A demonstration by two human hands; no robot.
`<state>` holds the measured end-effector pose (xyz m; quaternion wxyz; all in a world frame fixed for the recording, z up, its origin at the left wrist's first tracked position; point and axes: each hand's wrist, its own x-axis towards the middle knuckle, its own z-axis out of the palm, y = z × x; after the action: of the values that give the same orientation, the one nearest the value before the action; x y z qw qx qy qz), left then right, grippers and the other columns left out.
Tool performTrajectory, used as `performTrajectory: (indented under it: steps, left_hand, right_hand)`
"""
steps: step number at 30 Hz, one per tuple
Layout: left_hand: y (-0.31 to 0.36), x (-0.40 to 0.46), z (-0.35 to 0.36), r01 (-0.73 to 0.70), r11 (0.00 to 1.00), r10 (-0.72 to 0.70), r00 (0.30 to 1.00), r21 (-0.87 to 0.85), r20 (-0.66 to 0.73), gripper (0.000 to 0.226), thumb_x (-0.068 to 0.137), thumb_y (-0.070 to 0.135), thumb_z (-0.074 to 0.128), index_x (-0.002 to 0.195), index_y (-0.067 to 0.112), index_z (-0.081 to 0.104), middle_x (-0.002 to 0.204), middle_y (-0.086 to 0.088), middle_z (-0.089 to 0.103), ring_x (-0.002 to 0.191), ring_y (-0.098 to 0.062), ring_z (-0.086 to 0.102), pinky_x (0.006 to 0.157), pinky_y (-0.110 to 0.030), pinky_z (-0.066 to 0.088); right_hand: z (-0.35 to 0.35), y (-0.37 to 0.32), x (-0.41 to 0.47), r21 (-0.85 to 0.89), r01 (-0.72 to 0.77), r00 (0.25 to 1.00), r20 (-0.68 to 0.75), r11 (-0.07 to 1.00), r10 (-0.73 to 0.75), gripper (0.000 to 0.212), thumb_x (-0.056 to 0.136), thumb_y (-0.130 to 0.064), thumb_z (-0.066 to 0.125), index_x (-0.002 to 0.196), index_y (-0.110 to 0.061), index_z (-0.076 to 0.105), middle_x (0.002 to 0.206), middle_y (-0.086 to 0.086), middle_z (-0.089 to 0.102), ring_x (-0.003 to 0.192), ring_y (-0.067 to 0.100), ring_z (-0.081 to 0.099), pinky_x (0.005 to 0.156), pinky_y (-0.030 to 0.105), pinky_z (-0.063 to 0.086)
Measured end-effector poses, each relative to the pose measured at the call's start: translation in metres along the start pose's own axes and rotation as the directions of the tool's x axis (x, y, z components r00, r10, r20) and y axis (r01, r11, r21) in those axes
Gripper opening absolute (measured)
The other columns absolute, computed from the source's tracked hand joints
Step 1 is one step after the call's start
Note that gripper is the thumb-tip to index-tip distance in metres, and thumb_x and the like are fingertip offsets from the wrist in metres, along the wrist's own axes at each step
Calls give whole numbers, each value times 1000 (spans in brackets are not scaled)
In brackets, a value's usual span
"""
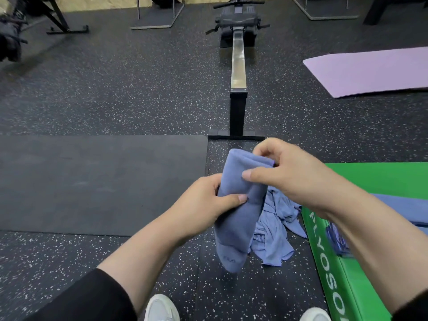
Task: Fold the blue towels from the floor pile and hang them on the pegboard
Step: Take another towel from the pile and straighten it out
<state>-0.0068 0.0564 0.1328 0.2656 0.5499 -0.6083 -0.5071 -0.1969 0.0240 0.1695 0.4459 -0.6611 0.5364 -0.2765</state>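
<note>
Lower centre of frame: a soft blue terry towel (pixel 240 205), already doubled into a long narrow band, hangs in the air between both hands above the speckled black rubber floor (pixel 115 89).

Left hand (pixel 208 202) is closed around the middle of the band, thumb pressed across its front. Right hand (pixel 284 172) pinches the upper folded end between thumb and fingers, just above and to the right of the left.

Behind the held towel, lower centre-right, lies the crumpled pile of blue towels (pixel 275 230), touching the edge of a green padded plyo box (pixel 328 262). On top of that box, at the right edge of frame, a flat blue piece (pixel 403 209) rests; it may be a finished folded towel, but the forearm hides much of it.

Handling judgement: light, limp cloth with no stiffness of its own. The free lower end droops and the layers will slide apart unless pinched together. Best held at the fold line or matching corners, all layers caught at once. Not fragile, not slippery; the nap grips skin well.

No pegboard is in view.
</note>
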Motion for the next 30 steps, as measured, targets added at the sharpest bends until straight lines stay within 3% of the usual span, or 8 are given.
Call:
performTrajectory:
  steps: [3, 7, 14, 18, 21, 26, 30]
  left_hand:
    - [0, -2, 4, 2, 994, -5, 999, -109, -32, 13, 92, 22, 73, 100, 12, 71, 102, -11, 75, 86, -10, 66, 84, -40, 54]
    - [-1, -3, 2, 54, 961, -49, 999, -271, 25, 27, 87, 10, 76, 113, 12, 71, 110, -8, 77, 107, -23, 72, 95, -39, 57]
    - [-13, -4, 4, 148, 975, -127, 983, -166, 130, 30, 80, 12, 83, 108, 11, 74, 105, -5, 78, 104, -23, 73, 94, -36, 57]
    - [-18, -10, -1, 188, 975, -170, 975, -121, 144, 21, 76, 17, 87, 95, 15, 78, 99, -6, 79, 95, -22, 75, 93, -41, 56]
    - [-22, -17, -7, 209, 976, -198, 968, -60, 154, 30, 72, 21, 88, 98, 12, 75, 97, -7, 79, 92, -22, 74, 89, -39, 56]
    - [-31, -32, -19, 247, 968, -248, 968, 41, 29, 21, 77, 18, 85, 89, 7, 72, 76, 1, 74, 67, -13, 64, 64, -25, 46]
    - [-36, -42, -35, 246, 968, -243, 968, 40, -69, 33, 70, 27, 88, 89, 6, 70, 73, 1, 70, 68, -14, 59, 69, -29, 42]
  right_hand:
    - [2, -2, -1, -15, 31, 1000, 3, 999, -31, 15, 83, -27, 79, 82, -18, 66, 64, -15, 60, 57, 0, 48, 54, 17, 37]
    - [-3, -6, 1, 33, 97, 991, -93, 995, -94, 17, 86, -27, 76, 81, -15, 66, 66, -10, 58, 62, 5, 48, 60, 29, 38]
    - [-17, -6, 2, 201, 133, 963, -256, 971, -79, 9, 92, -25, 71, 93, -17, 69, 80, -3, 67, 74, 12, 58, 70, 37, 47]
    - [-30, 1, 1, 313, 122, 926, -377, 942, 5, 4, 96, -24, 68, 95, -20, 68, 76, -7, 66, 67, 8, 56, 59, 26, 44]
    - [-39, 4, -5, 381, 102, 922, -384, 919, 56, 3, 97, -19, 66, 94, -21, 67, 73, -9, 66, 63, 7, 58, 55, 22, 44]
    - [-49, 13, -18, 351, 18, 937, -333, 936, 107, 6, 95, -15, 66, 91, -20, 68, 89, 7, 70, 84, 24, 61, 78, 47, 46]
    - [-49, 17, -29, 297, -38, 923, -355, 954, 147, 4, 87, -16, 66, 86, -19, 66, 90, 10, 66, 85, 24, 60, 84, 50, 50]
